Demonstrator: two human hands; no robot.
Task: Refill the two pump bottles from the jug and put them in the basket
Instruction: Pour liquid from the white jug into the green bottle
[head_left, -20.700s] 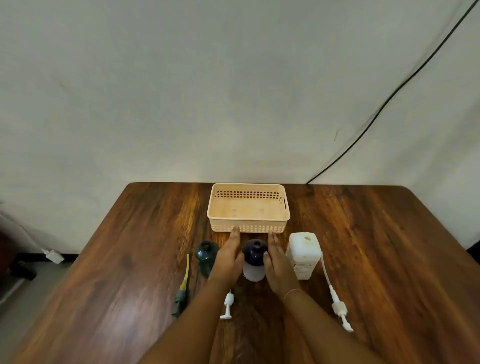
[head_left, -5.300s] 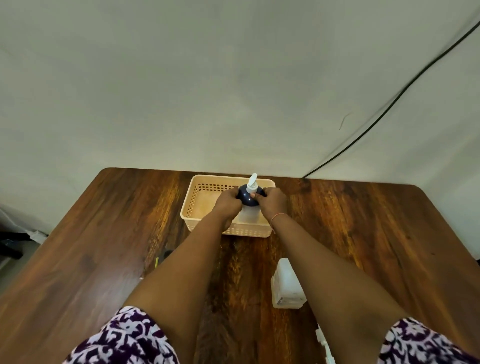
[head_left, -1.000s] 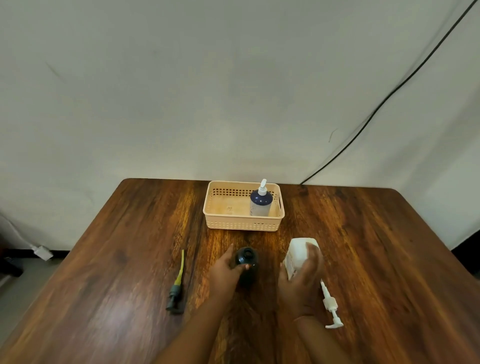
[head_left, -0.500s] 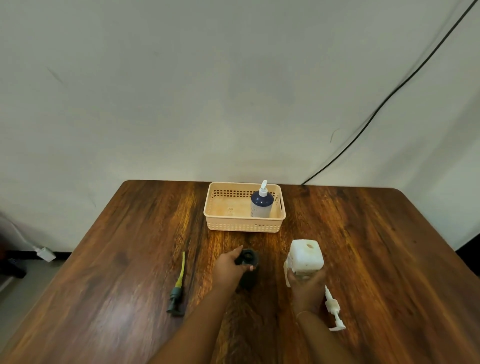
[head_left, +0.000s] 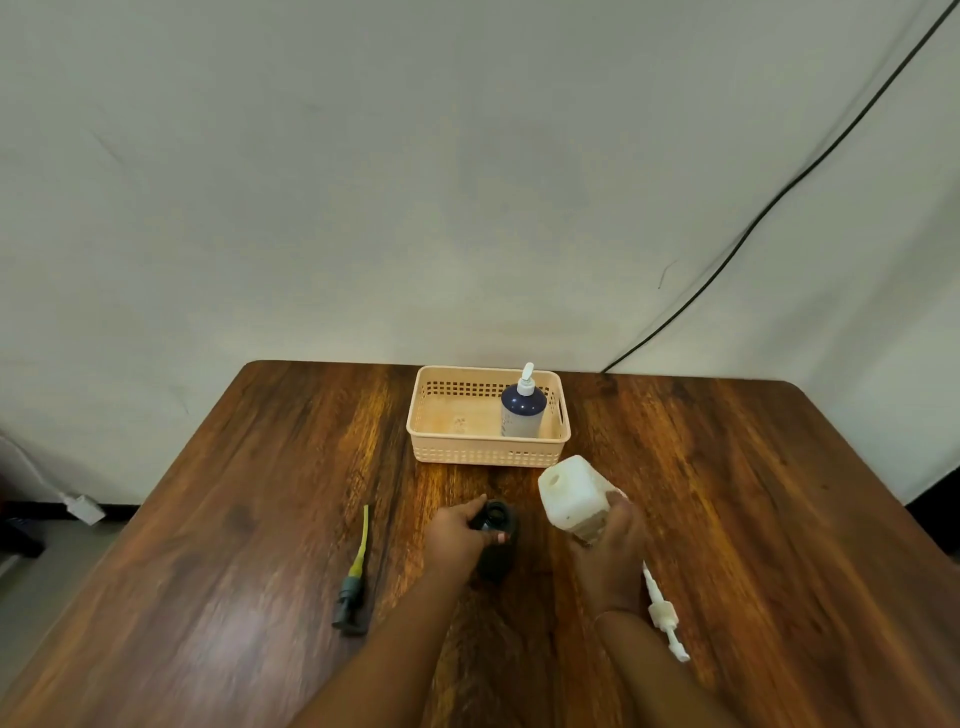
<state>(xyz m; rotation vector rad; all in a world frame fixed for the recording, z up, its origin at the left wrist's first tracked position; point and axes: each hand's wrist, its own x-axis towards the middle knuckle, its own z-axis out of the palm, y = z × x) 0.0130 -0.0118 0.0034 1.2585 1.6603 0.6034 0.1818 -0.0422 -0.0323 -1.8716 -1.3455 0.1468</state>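
Near side of the basket (head_left: 488, 453): left hand (head_left: 457, 535) gripped the open dark bottle (head_left: 497, 540); right hand (head_left: 608, 545) clasped the tilted white jug (head_left: 571, 493). One pump bottle (head_left: 522, 410) stood inside.

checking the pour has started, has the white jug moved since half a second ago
Yes. The white jug, gripped by the right hand, stood upright before; now it is lifted and tipped left toward the dark bottle, nearer the basket.

- The left hand (head_left: 453, 535) grips the open dark bottle (head_left: 497, 540) standing on the counter (head_left: 249, 519).
- The right hand (head_left: 608, 551) holds the white jug (head_left: 571, 493), tilted toward the left.
- A capped pump bottle (head_left: 522, 410) stands in the far basket (head_left: 488, 451).
- Two loose pumps lie left (head_left: 355, 577) and right (head_left: 662, 613).
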